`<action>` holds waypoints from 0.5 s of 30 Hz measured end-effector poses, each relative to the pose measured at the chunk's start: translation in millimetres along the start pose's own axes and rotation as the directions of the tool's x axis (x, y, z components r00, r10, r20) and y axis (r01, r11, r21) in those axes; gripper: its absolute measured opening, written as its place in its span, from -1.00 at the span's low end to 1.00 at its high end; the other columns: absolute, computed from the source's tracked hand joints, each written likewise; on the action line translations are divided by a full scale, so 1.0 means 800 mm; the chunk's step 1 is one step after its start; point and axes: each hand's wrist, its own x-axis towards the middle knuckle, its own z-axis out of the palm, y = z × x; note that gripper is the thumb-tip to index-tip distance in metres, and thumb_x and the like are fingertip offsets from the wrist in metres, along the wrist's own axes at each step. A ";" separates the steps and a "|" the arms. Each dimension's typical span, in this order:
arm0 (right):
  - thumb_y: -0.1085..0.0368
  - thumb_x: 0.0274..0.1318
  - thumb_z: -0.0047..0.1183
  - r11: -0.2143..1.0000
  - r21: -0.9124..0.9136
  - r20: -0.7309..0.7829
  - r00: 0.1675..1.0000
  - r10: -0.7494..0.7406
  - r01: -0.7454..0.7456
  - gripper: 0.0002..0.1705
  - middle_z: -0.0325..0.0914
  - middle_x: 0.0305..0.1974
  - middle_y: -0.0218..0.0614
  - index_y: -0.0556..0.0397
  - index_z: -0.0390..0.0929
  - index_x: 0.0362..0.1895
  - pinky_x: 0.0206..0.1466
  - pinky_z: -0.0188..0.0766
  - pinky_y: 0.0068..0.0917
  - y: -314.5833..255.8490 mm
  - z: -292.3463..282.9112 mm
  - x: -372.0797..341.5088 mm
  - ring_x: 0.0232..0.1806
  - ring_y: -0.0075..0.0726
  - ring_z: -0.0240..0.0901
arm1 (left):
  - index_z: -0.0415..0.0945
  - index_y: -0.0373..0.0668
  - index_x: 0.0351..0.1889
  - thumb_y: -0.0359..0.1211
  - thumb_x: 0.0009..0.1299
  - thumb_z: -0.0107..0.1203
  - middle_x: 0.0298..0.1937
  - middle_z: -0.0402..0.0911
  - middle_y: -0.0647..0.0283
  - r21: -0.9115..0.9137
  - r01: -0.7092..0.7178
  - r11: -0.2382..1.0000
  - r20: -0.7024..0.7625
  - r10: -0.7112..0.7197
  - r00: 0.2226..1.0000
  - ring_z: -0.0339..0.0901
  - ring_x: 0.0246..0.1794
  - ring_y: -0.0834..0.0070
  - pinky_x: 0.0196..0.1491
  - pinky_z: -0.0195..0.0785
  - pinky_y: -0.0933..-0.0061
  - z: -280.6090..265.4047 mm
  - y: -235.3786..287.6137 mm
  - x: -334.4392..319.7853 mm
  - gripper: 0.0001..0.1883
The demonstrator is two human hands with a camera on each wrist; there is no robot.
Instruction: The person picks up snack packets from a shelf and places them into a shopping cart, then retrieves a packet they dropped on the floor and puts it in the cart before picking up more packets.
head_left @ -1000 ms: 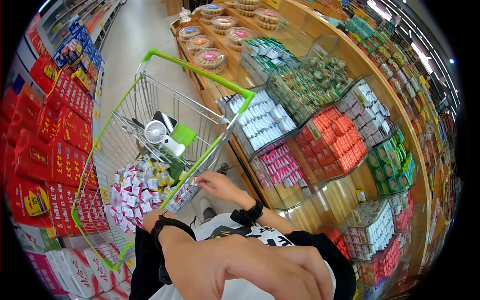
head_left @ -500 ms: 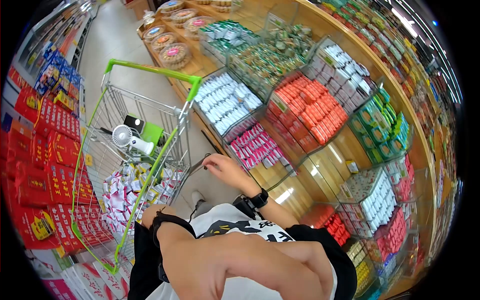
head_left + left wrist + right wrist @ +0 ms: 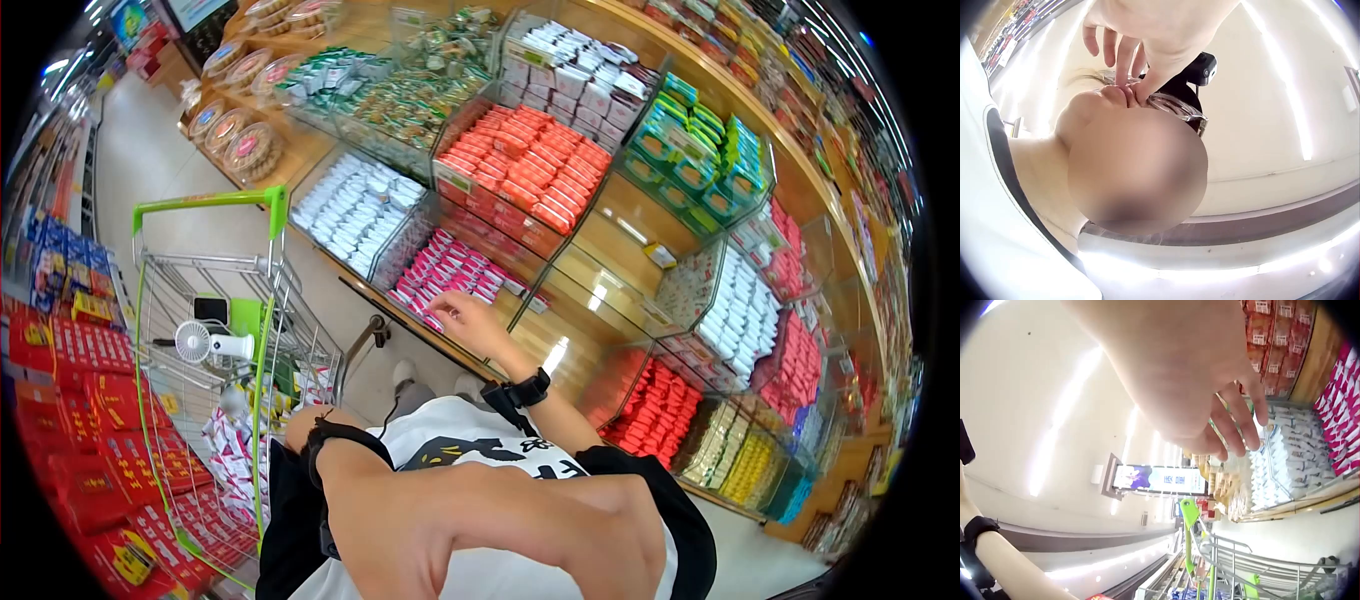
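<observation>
Straight onto metal: caught smooth, silvery wire along the cart (image 3: 262, 400), then slick plastic on the green handle (image 3: 210, 202). Spotted glossy wrappers on the pink packets (image 3: 452, 265), and the same shine on the orange packets (image 3: 530, 165)! Looked through clear, hard plastic in the bins (image 3: 405, 240). Swung to polished wood across the display stand (image 3: 555, 312), glaring brightly. Found smooth white plastic on the fan (image 3: 232, 346), matt cloth in the shirt (image 3: 425, 428), smooth flooring in the aisle (image 3: 150, 130).

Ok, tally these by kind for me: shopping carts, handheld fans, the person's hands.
Shopping cart: 1
Handheld fan: 1
Hands (left hand, right hand): 2
Total: 4
Not counted: magenta packets by the right hand, too crowded to count exactly.
</observation>
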 end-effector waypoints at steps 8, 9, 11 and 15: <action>0.39 -0.09 -0.08 0.980 0.061 -0.295 0.934 0.200 -0.190 -0.83 0.45 -0.41 -0.20 0.14 0.41 -0.33 -0.27 0.33 -0.49 0.030 -0.046 -0.013 -0.36 -0.31 0.41 | 0.34 -0.29 -0.30 -0.31 0.34 -0.29 -0.63 0.39 0.27 0.442 0.519 0.732 -0.431 -0.334 0.838 0.33 -0.63 0.52 -0.41 0.18 0.55 -0.098 0.014 -0.002 -0.76; 0.39 -0.09 -0.08 0.978 0.067 -0.302 0.931 0.206 -0.195 -0.83 0.45 -0.41 -0.20 0.14 0.41 -0.33 -0.27 0.33 -0.49 0.051 -0.046 -0.012 -0.36 -0.31 0.41 | 0.34 -0.30 -0.30 -0.34 0.35 -0.28 -0.62 0.41 0.28 0.505 0.525 0.685 -0.481 -0.282 0.830 0.35 -0.62 0.60 -0.40 0.20 0.62 -0.129 0.016 -0.002 -0.77; 0.40 -0.10 -0.09 0.972 0.106 -0.364 0.902 0.233 -0.209 -0.83 0.46 -0.41 -0.22 0.14 0.41 -0.32 -0.28 0.33 -0.50 0.074 -0.048 -0.009 -0.36 -0.33 0.41 | 0.36 -0.28 -0.31 -0.31 0.37 -0.34 -0.73 0.30 0.38 0.664 0.614 0.427 -0.602 -0.183 0.778 0.25 -0.69 0.72 -0.54 0.12 0.69 -0.186 0.021 -0.016 -0.73; 0.40 -0.11 -0.08 0.958 0.096 -0.429 0.858 0.284 -0.270 -0.82 0.44 -0.41 -0.23 0.13 0.41 -0.32 -0.29 0.32 -0.51 0.081 -0.058 -0.001 -0.36 -0.34 0.40 | 0.36 -0.23 -0.41 -0.28 0.37 -0.31 -0.81 0.15 0.47 0.617 0.720 0.317 -0.717 -0.151 0.681 0.06 -0.80 0.79 -0.71 -0.08 0.72 -0.292 0.015 -0.072 -0.72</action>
